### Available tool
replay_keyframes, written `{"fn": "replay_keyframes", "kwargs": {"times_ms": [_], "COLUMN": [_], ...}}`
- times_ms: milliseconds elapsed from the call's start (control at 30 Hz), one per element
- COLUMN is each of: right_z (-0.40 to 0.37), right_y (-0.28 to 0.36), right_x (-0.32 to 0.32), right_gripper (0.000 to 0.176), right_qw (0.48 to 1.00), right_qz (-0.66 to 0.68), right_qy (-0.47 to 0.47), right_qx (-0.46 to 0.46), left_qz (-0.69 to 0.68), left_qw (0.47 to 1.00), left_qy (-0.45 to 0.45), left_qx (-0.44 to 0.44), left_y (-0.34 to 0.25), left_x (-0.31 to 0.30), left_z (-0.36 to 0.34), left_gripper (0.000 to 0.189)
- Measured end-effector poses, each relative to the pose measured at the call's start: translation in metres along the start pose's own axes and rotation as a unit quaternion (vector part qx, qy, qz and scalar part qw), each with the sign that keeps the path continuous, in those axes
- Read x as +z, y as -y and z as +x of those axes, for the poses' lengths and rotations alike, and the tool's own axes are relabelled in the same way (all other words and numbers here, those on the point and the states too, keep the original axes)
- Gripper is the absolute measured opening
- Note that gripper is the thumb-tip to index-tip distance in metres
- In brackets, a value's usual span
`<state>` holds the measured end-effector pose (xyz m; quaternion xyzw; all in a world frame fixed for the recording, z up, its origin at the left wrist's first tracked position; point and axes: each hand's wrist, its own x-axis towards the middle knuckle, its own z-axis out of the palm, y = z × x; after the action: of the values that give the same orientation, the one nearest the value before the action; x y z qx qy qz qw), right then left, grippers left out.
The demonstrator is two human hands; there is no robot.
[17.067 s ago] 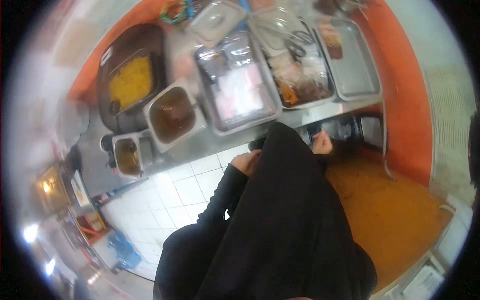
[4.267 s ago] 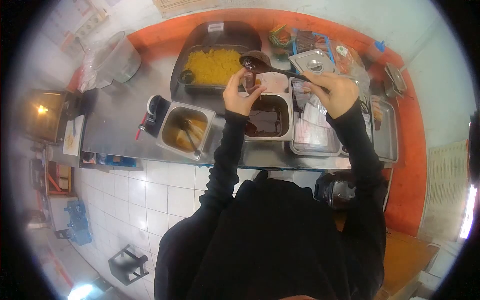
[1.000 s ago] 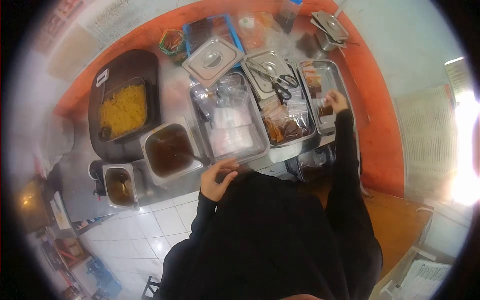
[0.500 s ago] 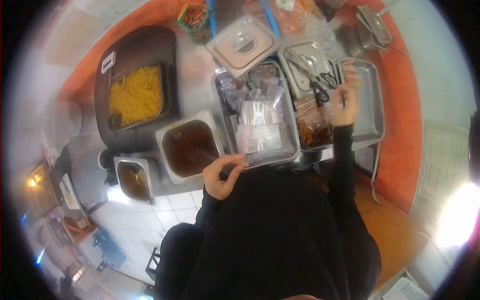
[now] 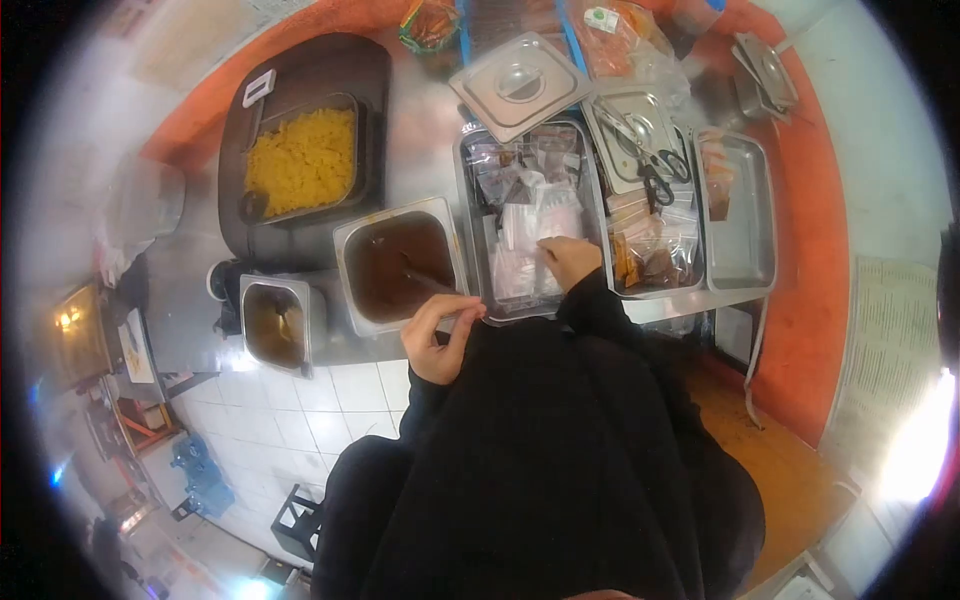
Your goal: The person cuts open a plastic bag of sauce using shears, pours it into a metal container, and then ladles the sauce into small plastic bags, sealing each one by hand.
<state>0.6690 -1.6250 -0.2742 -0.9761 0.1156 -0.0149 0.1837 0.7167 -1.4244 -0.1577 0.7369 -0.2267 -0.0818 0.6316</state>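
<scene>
A metal tray (image 5: 590,190) holds small clear plastic bags (image 5: 520,235), some lying flat in a stack and some with dark contents. My right hand (image 5: 572,262) reaches into this tray from its right side, fingertips closed on the top of the clear bags. At the tray's near left corner is my left hand (image 5: 438,340), thumb and forefinger pinched together; whether anything is between them is too small to see. Right of that tray, a second pan holds filled bags (image 5: 655,250) with orange-brown contents. One filled bag (image 5: 716,180) lies in the rightmost metal tray (image 5: 745,255).
Scissors (image 5: 655,180) and tongs lie on a metal lid (image 5: 625,125); another lid (image 5: 520,85) overlaps the bag tray. Leftward stand a pan of brown liquid (image 5: 400,265), a smaller pan (image 5: 275,325) and a pan of yellow food (image 5: 305,160). An orange wall borders the counter.
My right hand has moved left from the rightmost tray to the clear bags. The left thumb and forefinger have come closer together. The view has shifted, moving the counter rightward in frame.
</scene>
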Motion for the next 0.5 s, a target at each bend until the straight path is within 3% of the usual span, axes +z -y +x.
{"fn": "replay_keyframes", "kwargs": {"times_ms": [67,200,267,300,333,367,400,467,500], "right_z": [-0.006,-0.013,-0.023,-0.031,-0.042,-0.054,-0.067,-0.094,-0.102], "right_y": [-0.002,0.0,0.01,0.014,0.017,0.021,0.025,0.038,0.045], "right_x": [-0.003,-0.029,-0.054,-0.066,-0.078,-0.083,-0.083,-0.081,-0.085], "right_gripper": [0.008,0.008,0.008,0.008,0.008,0.008,0.008,0.009,0.009], "right_qw": [0.975,0.969,0.898,0.897,0.809,0.688,0.688,0.68,0.681], "right_qz": [0.174,0.179,0.342,0.341,0.515,0.669,0.669,0.715,0.713], "right_qy": [-0.137,-0.166,-0.272,-0.277,-0.268,-0.247,-0.249,-0.162,-0.167], "right_qx": [0.02,0.032,0.048,0.046,0.091,0.133,0.133,0.029,0.03], "left_qz": [-0.003,0.024,0.017,0.017,-0.03,-0.077,-0.078,-0.272,-0.308], "left_qw": [0.999,0.997,0.996,0.996,0.994,0.988,0.988,0.944,0.925], "left_qy": [-0.007,0.038,0.085,0.086,0.097,0.109,0.111,0.101,0.132], "left_qx": [0.033,0.063,0.002,0.007,-0.031,-0.071,-0.069,-0.157,-0.176], "left_y": [-0.002,-0.007,-0.013,-0.014,-0.012,-0.012,-0.016,-0.022,-0.021], "left_x": [0.001,0.007,0.013,0.02,0.029,0.038,0.048,0.065,0.065], "left_z": [-0.007,-0.014,-0.017,-0.018,-0.019,-0.02,-0.023,-0.031,-0.033], "left_gripper": [0.008,0.01,0.015,0.015,0.018,0.021,0.021,0.026,0.026]}}
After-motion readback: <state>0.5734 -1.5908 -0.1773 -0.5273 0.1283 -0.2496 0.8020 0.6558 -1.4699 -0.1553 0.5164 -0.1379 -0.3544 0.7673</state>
